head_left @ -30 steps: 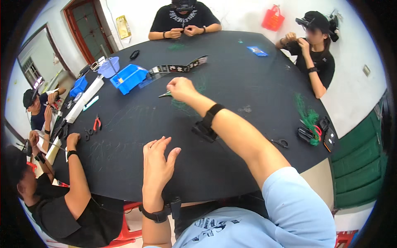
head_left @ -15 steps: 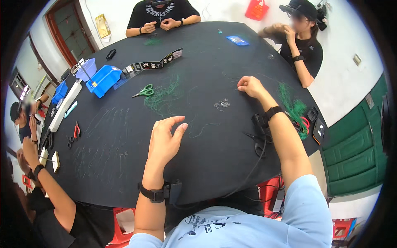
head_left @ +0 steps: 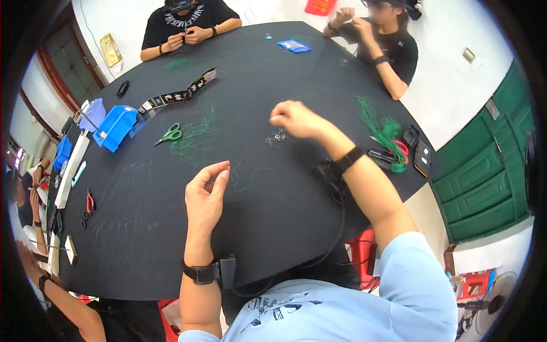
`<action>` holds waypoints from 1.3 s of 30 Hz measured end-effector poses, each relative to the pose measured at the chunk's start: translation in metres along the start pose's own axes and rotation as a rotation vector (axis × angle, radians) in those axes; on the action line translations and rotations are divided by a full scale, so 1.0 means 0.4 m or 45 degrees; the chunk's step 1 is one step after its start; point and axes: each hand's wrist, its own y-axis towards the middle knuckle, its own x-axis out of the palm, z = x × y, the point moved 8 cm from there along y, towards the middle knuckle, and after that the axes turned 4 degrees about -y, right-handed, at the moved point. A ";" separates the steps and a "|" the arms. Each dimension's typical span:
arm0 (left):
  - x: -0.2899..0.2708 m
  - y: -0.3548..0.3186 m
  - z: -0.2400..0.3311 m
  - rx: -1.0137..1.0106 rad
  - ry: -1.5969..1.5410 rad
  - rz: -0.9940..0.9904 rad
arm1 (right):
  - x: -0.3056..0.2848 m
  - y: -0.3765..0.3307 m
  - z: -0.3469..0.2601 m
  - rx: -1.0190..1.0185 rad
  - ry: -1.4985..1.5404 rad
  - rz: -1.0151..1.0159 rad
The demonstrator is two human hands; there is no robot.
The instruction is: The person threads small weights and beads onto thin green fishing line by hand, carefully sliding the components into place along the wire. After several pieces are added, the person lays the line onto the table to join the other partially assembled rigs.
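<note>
A large round black worktop fills most of the view, and other people are seated at its far and left edges. Near the far left edge a blue plastic bin is set, with a paler blue bin just beside it; what lies inside either cannot be told. A black strip of cards is stretched from the bins toward the far edge. A loose tangle of green thread is spread over the middle of the worktop, and green-handled scissors are laid at its left side. At the right edge a thicker bundle of green thread is heaped beside red-handled scissors and a small black case.

The right hand is held above the middle of the worktop, its fingers pressed together as if pinching something too fine to be made out. A small pile of metal rings lies just below it. The left hand is raised nearer the near edge, thumb and forefinger curved toward each other, a thin green strand lying close by.
</note>
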 end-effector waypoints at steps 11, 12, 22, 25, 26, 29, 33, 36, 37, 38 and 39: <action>0.028 -0.020 0.030 0.106 -0.781 -0.103 | 0.158 -0.187 -0.290 -0.142 1.195 -0.429; 0.026 -0.019 0.022 0.105 -0.782 -0.098 | 0.160 -0.196 -0.291 -0.107 1.233 -0.472; 0.019 -0.012 0.045 0.116 -1.135 -0.260 | 0.198 -0.240 -0.287 -0.215 1.183 -0.689; -0.078 0.010 0.020 0.068 -1.814 -0.062 | 0.181 -0.290 -0.309 -0.300 0.644 -1.099; -0.099 0.018 0.017 0.095 -1.916 -0.120 | 0.174 -0.293 -0.291 -0.206 0.501 -1.145; -0.117 0.025 0.001 0.081 -1.900 -0.110 | 0.098 -0.177 -0.141 -0.042 0.163 -0.247; -0.057 0.016 -0.016 -0.143 -1.662 -0.067 | 0.058 -0.144 -0.027 0.209 -0.105 0.260; -0.023 0.012 -0.022 -0.188 -1.573 -0.137 | 0.072 -0.138 0.002 0.287 -0.115 0.329; -0.008 0.010 -0.024 -0.210 -1.535 -0.192 | 0.078 -0.135 0.008 0.315 -0.137 0.303; -0.005 0.007 -0.026 -0.206 -1.534 -0.185 | 0.083 -0.132 0.011 0.341 -0.157 0.279; 0.004 0.004 -0.034 -0.257 -1.485 -0.185 | 0.085 -0.130 0.009 0.334 -0.156 0.277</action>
